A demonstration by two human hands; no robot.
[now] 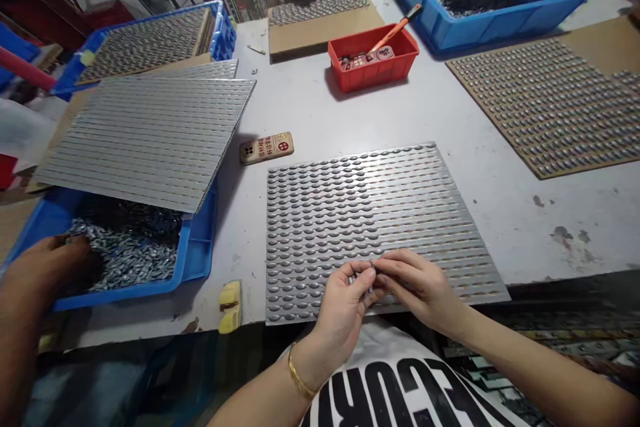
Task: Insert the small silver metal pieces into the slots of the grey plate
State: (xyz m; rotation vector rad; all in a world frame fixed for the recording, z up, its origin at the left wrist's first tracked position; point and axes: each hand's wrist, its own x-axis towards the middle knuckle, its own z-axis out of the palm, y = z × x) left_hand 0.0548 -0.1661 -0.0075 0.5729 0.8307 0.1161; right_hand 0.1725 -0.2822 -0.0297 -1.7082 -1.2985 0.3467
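Observation:
My left hand (343, 303), with a gold bangle at its wrist, is closed around a few small silvery metal pieces, partly visible between its fingers. The fingertips of my right hand (420, 287) pinch together right against it; whatever lies between them is too small to make out. Both hands are over the front edge of a grey slotted board (420, 207). Rows of oval, leaf-shaped metal pieces (315, 213) cover the board's left part, while thin parallel slots show on its right part.
At left, another person's hand (60, 267) reaches into a blue bin (200, 247) of metal pieces, below a slotted board (150, 133). A wooden block (267, 148), yellow object (230, 307), red tray (370, 73), filled board (550, 107) and blue bin (480, 33) surround the workspace. Someone sits opposite.

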